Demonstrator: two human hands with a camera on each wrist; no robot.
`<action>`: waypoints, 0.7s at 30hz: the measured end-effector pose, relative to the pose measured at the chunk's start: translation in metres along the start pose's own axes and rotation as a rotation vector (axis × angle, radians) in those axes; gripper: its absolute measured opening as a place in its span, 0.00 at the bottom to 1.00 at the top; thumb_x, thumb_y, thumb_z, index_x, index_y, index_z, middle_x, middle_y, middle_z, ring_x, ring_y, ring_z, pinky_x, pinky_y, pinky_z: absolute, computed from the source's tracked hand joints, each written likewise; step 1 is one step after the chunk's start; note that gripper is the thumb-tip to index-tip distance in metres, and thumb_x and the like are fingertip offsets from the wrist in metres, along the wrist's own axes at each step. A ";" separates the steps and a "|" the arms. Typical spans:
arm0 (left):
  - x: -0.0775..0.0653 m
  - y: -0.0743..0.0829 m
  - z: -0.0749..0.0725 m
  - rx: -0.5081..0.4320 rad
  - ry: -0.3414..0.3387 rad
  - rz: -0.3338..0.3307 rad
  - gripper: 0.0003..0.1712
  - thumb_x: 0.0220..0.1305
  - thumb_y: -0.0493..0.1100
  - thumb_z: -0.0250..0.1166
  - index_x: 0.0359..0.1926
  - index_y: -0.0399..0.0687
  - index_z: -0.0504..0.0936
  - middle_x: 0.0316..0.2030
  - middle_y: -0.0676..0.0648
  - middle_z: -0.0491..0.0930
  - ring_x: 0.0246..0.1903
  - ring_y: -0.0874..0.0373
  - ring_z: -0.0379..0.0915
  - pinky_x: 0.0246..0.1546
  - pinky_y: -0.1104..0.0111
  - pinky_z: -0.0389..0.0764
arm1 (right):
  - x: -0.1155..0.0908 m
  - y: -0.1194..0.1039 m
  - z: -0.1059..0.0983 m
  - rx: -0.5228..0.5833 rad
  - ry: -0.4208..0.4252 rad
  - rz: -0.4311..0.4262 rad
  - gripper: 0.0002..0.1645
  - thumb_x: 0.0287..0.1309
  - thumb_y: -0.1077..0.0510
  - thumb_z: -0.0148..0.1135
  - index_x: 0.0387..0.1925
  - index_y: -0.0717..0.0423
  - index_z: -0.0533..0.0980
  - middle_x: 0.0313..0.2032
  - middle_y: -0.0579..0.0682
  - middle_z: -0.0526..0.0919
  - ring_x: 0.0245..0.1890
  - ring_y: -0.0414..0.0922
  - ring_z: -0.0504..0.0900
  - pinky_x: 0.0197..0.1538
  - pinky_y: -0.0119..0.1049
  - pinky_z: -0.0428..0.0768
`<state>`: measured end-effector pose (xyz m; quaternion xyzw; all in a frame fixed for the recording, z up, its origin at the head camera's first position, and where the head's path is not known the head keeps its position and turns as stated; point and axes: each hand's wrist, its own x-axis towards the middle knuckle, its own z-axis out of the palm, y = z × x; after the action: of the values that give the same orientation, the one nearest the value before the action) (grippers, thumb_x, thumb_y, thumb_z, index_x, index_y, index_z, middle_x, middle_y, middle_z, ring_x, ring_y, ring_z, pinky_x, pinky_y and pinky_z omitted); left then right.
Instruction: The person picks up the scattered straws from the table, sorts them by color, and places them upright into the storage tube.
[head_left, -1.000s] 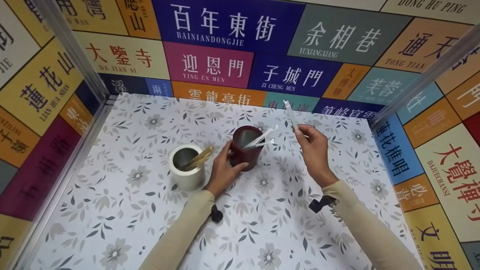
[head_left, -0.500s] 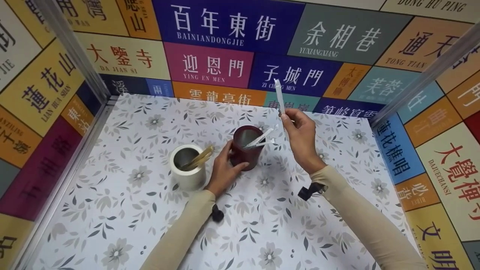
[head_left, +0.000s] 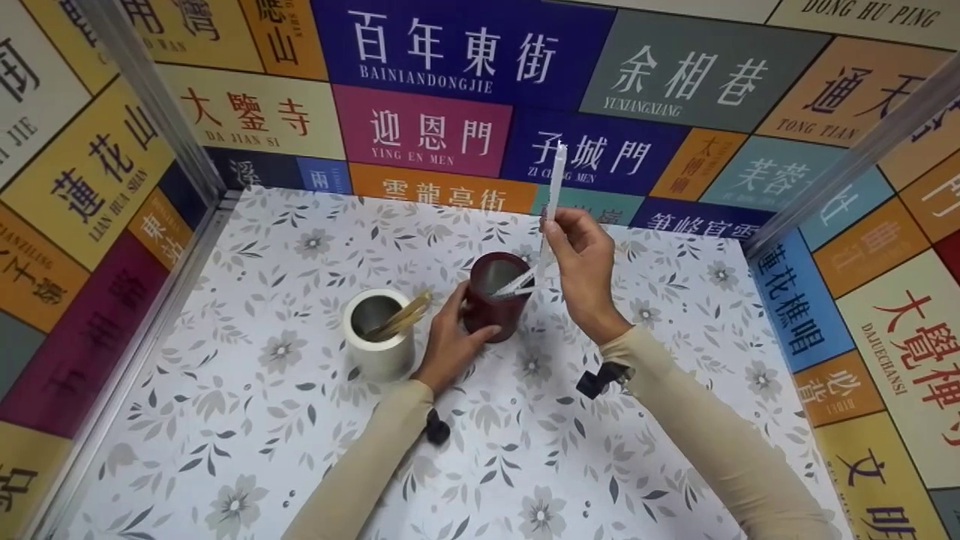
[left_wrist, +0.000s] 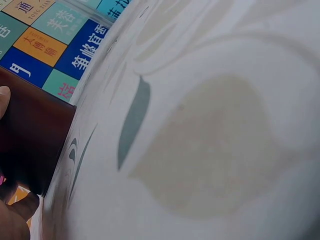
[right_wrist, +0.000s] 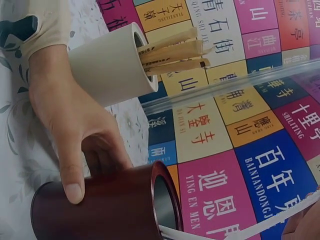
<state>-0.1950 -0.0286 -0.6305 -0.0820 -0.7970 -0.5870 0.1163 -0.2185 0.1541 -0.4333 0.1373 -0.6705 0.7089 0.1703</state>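
My left hand (head_left: 454, 341) grips a dark red cup (head_left: 493, 321) standing on the table, thumb on the near side and fingers round the left side. Slim white wrapped straws (head_left: 517, 282) lean out over the cup's right rim. Above and right of that rim, my right hand (head_left: 586, 266) pinches another white wrapped straw (head_left: 556, 180) nearly upright between thumb and fingers. Its lower end hangs close to the rim; whether it touches cannot be told. In the right wrist view the left hand (right_wrist: 75, 120) lies across the cup (right_wrist: 110, 205).
A white cylindrical holder (head_left: 381, 356) stands just left of my left hand, with slim brown paper packets (right_wrist: 172, 50) leaning out of it. A floral cloth (head_left: 300, 450) covers the table. Panels with coloured signs (head_left: 420, 127) rise behind and at both sides.
My right hand has moved left toward the cup, carrying the straw, which has turned from leaning left to nearly upright. The left hand and the cup have stayed in place.
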 end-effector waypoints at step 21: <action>0.000 -0.001 -0.001 0.004 -0.011 -0.005 0.55 0.58 0.47 0.87 0.82 0.53 0.69 0.71 0.47 0.80 0.60 0.53 0.82 0.67 0.59 0.80 | -0.029 0.051 -0.001 -0.161 -0.069 0.004 0.07 0.73 0.61 0.73 0.46 0.62 0.87 0.45 0.53 0.90 0.49 0.51 0.86 0.57 0.43 0.85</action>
<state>-0.1955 -0.0295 -0.6312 -0.0830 -0.7990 -0.5853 0.1105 -0.2139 0.1509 -0.4922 0.1461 -0.7310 0.6480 0.1560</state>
